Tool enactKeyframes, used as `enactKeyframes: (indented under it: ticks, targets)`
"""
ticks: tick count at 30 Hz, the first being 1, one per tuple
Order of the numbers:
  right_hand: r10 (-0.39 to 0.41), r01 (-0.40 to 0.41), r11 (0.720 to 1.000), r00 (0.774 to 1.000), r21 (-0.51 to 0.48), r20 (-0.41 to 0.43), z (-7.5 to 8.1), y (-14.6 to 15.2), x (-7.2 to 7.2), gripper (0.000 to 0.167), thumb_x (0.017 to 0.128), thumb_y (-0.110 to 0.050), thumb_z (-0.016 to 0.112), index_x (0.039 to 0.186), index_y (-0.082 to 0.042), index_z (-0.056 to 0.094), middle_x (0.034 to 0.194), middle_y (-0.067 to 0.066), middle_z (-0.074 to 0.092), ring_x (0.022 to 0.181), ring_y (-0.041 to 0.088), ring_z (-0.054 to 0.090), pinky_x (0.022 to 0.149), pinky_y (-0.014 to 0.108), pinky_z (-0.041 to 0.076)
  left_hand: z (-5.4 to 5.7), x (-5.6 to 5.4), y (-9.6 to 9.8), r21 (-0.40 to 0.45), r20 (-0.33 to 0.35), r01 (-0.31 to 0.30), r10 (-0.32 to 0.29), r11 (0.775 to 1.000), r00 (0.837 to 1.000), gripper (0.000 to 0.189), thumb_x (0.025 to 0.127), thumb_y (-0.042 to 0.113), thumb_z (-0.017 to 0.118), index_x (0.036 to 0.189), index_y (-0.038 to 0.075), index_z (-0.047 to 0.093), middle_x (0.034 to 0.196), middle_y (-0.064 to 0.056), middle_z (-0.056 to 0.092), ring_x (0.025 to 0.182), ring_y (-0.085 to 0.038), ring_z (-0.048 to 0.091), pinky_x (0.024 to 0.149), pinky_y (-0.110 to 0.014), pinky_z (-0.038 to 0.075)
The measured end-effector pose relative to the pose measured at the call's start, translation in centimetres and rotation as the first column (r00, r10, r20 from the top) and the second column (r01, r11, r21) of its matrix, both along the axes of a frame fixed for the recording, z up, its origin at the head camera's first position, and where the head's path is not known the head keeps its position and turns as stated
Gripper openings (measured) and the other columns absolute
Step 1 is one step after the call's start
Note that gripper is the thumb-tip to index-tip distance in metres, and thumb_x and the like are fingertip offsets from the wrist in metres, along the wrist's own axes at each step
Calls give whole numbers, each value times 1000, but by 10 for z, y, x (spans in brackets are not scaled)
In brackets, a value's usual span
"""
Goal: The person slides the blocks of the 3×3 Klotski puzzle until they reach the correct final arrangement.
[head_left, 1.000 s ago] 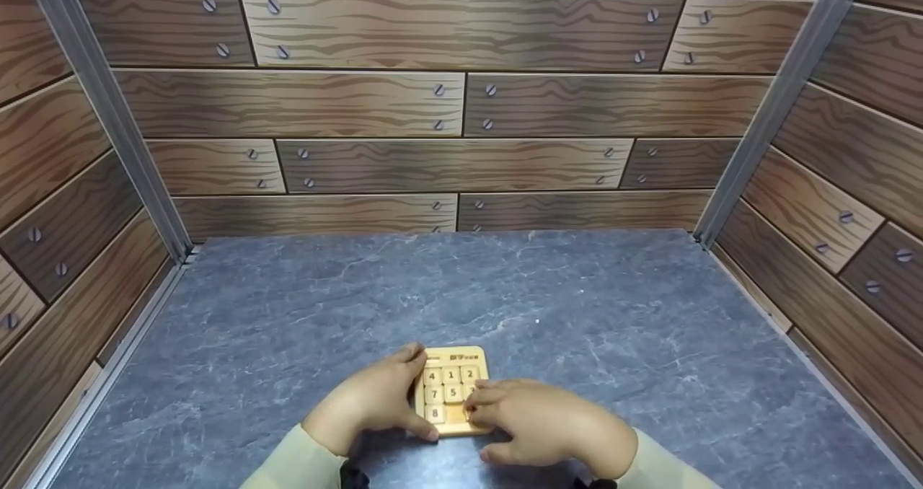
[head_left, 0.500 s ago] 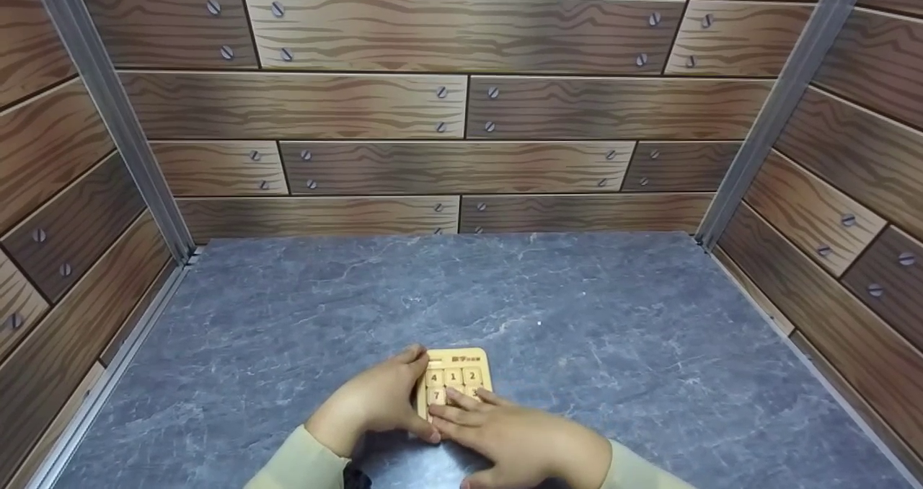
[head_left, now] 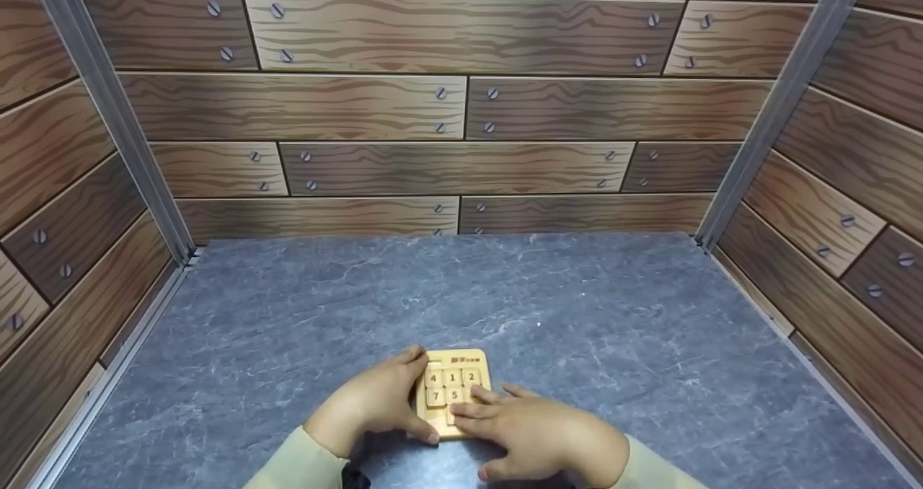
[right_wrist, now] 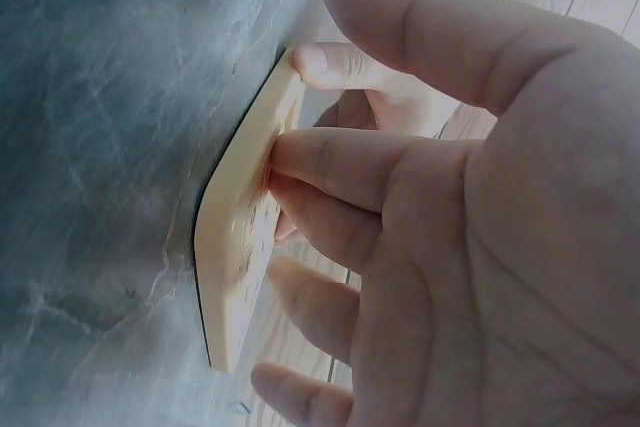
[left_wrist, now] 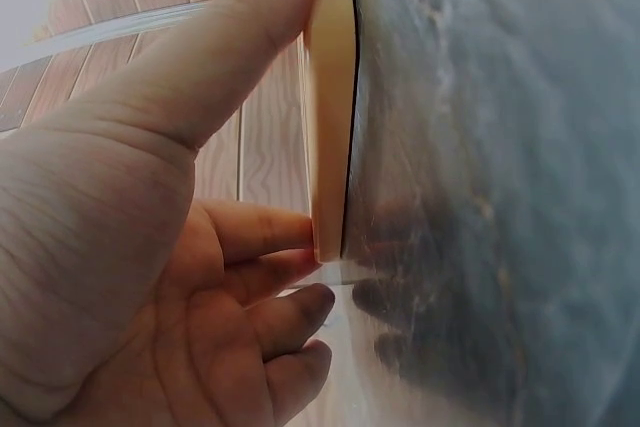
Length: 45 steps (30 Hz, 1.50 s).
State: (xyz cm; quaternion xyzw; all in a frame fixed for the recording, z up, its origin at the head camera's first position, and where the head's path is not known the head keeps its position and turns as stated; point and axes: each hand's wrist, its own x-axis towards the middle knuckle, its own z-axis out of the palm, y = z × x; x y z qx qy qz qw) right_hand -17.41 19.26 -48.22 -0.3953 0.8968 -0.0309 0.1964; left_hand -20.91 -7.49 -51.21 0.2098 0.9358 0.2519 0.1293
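Observation:
A yellow number slide puzzle point(head_left: 461, 353) lies flat near the front of the table. My left hand point(head_left: 378, 397) grips its left side, thumb at the lower left corner and fingers at the upper left; the left wrist view shows the puzzle's edge point(left_wrist: 332, 127) between them. Tiles 4, 1 and 2 form the top row, with 7 and 5 below. The bottom left slot point(head_left: 437, 416) is bare. Fairly straight fingers of my right hand point(head_left: 537, 431) touch a bottom-row tile point(head_left: 451, 416), hiding its number and the tiles on the right. The right wrist view shows these fingertips on the puzzle's face.
The blue-grey marbled tabletop point(head_left: 404, 287) spreads behind and beside the puzzle. Wood-patterned panels point(head_left: 375, 107) wall it at the back and both sides, with metal posts point(head_left: 122, 114) at the rear corners. A small white speck point(head_left: 539, 324) lies beyond the right hand.
My right hand swept left across the lower rows, then drew back right. The 8 has left the bottom left slot, and a tile now sits at bottom middle. My left hand stays put.

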Motion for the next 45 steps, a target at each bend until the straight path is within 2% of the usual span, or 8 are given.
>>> enactKeyframes:
  ticks: [5,8,13,20,26,33,39,45]
  targets:
    - [35,-41,998,993,-49,-111,-2,-6,-3,69,105,-56,73,165,-24,60,175,-9,54,169,24,45,142,55,35,-2,1,0,5,9,-9,9,1000,1000,132,72,53,107,171,-5,42,183,-27,35,168,-48,41,138,-64,37]
    - [56,-69,994,986,-80,-158,-7,-15,-8,73,107,-56,70,168,-21,55,180,-4,48,171,24,42,142,53,35,-4,4,-1,10,5,-15,15,1000,1000,133,71,52,108,171,-5,42,182,-28,35,167,-49,42,137,-65,38]
    - [53,-60,996,994,-71,-95,-14,-21,-14,88,108,-66,64,178,-21,37,189,-8,26,179,22,21,145,57,27,-4,6,0,27,-5,-10,10,1000,1000,134,70,51,108,172,-5,40,182,-30,33,166,-52,43,136,-68,38]
    - [14,-18,997,999,-81,-41,-14,-17,-19,92,107,-73,61,179,-22,35,189,-14,20,179,25,19,145,63,24,4,2,1,-27,-25,16,-17,999,1000,130,74,57,104,172,-3,42,184,-27,31,167,-55,39,137,-68,36]
    - [18,-25,997,996,-78,-90,-18,-19,-17,93,106,-75,61,179,-21,36,189,-12,23,179,25,19,145,62,24,3,2,-1,-81,-36,28,-31,996,999,130,77,66,99,173,-1,41,185,-24,32,167,-59,35,137,-71,34]
    - [44,-51,997,990,-54,-131,-20,-23,-10,98,103,-79,62,178,-20,38,188,-10,27,180,25,17,146,58,23,-2,1,-1,-60,-6,4,-5,998,1000,130,76,63,101,173,1,42,185,-23,32,163,-65,37,134,-75,38]
    - [97,-102,994,987,-33,-127,-13,-23,-4,86,105,-70,65,174,-23,46,183,-8,37,178,24,24,145,58,27,-2,1,0,-44,-24,0,-1,999,1000,132,72,61,103,171,-2,43,183,-26,34,161,-66,39,133,-74,39]
    - [123,-130,990,985,-58,-117,-7,-24,-6,73,107,-63,67,168,-25,56,177,-8,48,174,23,35,142,60,33,0,1,0,-37,-39,-10,8,999,999,133,70,58,105,170,-4,44,183,-27,35,161,-67,38,134,-74,37]
